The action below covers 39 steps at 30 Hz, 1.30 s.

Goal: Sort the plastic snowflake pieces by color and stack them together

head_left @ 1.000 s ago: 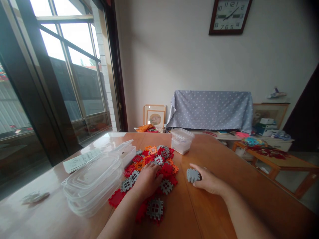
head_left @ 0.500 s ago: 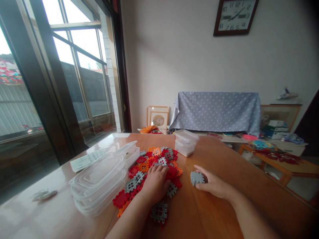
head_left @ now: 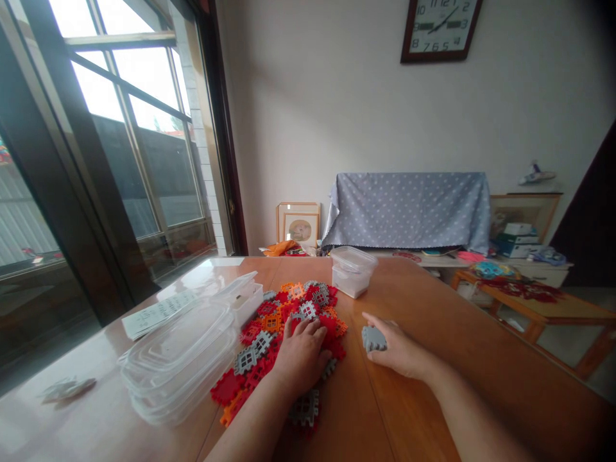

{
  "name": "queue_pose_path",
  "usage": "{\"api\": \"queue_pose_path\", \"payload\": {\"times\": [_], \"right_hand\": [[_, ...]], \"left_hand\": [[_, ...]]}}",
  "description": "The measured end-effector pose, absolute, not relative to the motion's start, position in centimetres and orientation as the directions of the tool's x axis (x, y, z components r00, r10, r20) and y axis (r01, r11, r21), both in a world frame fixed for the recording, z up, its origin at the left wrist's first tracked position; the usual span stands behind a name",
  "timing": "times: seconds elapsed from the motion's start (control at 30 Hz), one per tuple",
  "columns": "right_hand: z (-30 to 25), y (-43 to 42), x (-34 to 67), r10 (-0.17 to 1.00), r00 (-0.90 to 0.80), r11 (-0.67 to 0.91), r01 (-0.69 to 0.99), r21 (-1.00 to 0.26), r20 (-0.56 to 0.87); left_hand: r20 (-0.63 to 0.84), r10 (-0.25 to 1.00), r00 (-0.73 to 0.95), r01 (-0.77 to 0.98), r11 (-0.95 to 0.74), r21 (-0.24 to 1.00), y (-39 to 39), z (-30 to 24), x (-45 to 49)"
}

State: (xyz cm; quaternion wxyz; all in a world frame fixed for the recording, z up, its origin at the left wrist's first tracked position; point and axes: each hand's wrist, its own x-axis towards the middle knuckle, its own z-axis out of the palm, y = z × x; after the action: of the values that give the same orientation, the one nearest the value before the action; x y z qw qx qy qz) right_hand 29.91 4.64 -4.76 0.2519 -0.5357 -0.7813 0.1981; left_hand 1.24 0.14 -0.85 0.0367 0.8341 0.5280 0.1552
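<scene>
A heap of flat plastic interlocking blocks, among them a red block point(head_left: 228, 386), an orange block point(head_left: 272, 323) and a grey window block point(head_left: 246, 360), lies on the wooden table. My left hand point(head_left: 304, 353) rests palm down on the right side of this heap, fingers spread and touching the blocks. It hides some of the pieces beneath it. To the right of the heap, just above or on the table, my right hand point(head_left: 402, 350) grips a grey block point(head_left: 373, 339) between thumb and fingers. Whether it is one piece or a few stacked, I cannot tell.
Stacked clear plastic lids or containers point(head_left: 178, 366) stand left of the heap, beside a white open box point(head_left: 249, 305) and a sheet of paper point(head_left: 156, 314). Behind the heap is a clear lidded tub point(head_left: 351, 279). A small plastic packet point(head_left: 67, 389) lies far left.
The view has turned slightly to the right. My left hand has slid a little rightward over the heap, covering more of a grey block. My right hand keeps the grey block, now tilted more edge-on.
</scene>
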Motion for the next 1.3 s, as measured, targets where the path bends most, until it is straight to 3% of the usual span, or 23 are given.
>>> {"api": "queue_pose_path", "payload": {"times": [0.37, 1.03, 1.3], "right_hand": [[-4.8, 5.2, 30.8, 0.95, -0.3, 0.294, 0.754, -0.588, 0.09], [-4.9, 8.5, 30.5, 0.954, -0.299, 0.263, 0.856, -0.445, -0.011], [-4.2, 12.1, 29.0, 0.927, -0.374, 0.334, 0.835, -0.438, -0.006]], "left_hand": [[0.225, 0.898, 0.378, 0.872, -0.427, 0.239, 0.0, -0.3, 0.9], [0.222, 0.918, 0.328, 0.87, -0.385, 0.308, 0.1, 0.6, 0.2], [0.233, 0.918, 0.322, 0.865, -0.385, 0.321, 0.2, 0.4, 0.1]]}}
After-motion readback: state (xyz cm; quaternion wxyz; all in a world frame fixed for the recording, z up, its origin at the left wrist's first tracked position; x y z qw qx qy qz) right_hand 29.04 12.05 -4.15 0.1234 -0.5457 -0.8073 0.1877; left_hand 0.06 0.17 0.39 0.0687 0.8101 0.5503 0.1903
